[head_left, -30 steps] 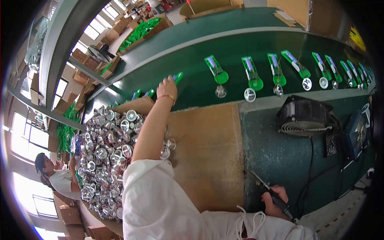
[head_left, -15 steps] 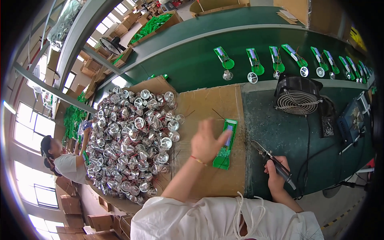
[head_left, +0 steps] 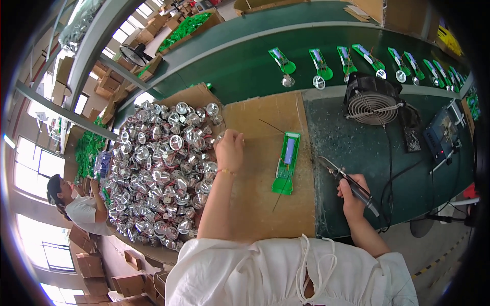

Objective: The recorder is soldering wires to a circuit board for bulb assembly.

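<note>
My left hand [head_left: 229,150] reaches to the right edge of a heap of shiny lamp reflectors [head_left: 163,173] with thin wires. Its fingers are pinched at a reflector [head_left: 220,136], partly hidden behind them. On the cardboard sheet [head_left: 255,204] lies an open green plastic housing [head_left: 282,185] with a blue cylindrical cell [head_left: 290,151] inside and dark wires sticking out at both ends; neither hand touches it. To its right, my right hand [head_left: 353,196] grips a soldering iron [head_left: 363,196] by its dark handle, the metal tip pointing up and left over the green bench.
A black fan [head_left: 372,99] with a wire grille stands behind my right hand, beside a blue soldering station [head_left: 441,133]. Several green housings with reflectors line the far green surface [head_left: 229,71]. At the left, another person [head_left: 84,206] works beyond the heap.
My left hand has moved left from above the green housing to the reflector heap, and its fingers have closed. The right hand still holds the soldering iron. The whole view has shifted slightly.
</note>
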Motion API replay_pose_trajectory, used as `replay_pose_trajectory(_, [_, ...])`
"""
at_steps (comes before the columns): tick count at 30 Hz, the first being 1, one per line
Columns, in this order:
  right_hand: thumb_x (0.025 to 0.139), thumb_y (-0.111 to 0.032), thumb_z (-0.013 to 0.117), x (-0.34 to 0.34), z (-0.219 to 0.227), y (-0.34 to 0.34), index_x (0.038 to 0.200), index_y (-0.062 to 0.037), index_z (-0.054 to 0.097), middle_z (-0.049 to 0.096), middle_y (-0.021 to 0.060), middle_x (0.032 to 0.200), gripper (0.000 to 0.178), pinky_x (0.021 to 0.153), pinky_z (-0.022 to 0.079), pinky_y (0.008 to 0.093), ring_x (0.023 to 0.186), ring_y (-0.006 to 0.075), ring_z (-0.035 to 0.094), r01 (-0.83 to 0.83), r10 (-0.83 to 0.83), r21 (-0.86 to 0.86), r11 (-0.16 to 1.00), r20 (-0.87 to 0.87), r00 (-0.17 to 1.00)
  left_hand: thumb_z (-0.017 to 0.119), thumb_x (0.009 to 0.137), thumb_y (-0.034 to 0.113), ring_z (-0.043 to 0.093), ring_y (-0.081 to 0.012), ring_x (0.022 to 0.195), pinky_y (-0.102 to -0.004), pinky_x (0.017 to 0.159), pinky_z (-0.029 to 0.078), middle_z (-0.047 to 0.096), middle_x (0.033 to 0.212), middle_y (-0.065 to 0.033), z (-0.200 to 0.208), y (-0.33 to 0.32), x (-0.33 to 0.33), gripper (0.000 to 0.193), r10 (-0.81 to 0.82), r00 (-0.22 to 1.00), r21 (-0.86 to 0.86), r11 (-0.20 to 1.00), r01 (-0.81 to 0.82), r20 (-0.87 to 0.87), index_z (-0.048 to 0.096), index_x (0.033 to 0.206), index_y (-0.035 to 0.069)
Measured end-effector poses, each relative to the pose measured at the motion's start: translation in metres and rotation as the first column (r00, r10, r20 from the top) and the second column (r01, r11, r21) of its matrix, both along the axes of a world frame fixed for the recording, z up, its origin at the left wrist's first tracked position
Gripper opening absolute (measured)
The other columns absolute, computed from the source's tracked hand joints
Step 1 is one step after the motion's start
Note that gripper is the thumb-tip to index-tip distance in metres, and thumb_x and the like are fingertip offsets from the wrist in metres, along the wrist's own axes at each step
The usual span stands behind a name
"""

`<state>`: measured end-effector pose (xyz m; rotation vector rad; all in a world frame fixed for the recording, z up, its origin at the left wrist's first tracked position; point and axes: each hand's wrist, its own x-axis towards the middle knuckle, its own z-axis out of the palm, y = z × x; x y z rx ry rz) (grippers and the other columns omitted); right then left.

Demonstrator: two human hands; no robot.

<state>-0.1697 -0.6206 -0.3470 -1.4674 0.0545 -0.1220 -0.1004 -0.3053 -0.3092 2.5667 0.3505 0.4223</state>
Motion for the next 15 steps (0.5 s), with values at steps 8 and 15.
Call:
replay_pose_trajectory(8, [0.077,-0.006,0.064,-0.019,0.018,0.014,0.087,0.0012,0.054,0.059,0.0059,0.067,0.016,0.052,0.045,0.0214,0.056,0.0086,0.055,-0.162,0.194,-0.214,0.963,0.143,0.97,0.062,0.079,0.011,0.056,-0.0235,0.067,-0.0316,0.058,0.046,0.056,0.077,-0.0122,0.007,-0.061,-0.105,0.011,-0.255,0.964,-0.231,0.936,0.264,0.07,0.057,0.079,0.0])
replay_pose_trajectory(15, [0.077,-0.007,0.065,-0.025,0.021,0.037,0.079,0.0001,0.053,0.059,0.0042,0.064,0.014,0.05,0.042,0.0218,0.055,0.0069,0.053,-0.159,0.213,-0.25,0.955,0.205,0.955,0.064,0.076,0.01,0.055,-0.0226,0.071,-0.0309,0.063,0.044,0.055,0.08,-0.0115,-0.005,-0.072,-0.098,0.01,-0.237,0.971,-0.411,0.888,0.208,-0.022,0.061,0.076,0.001])
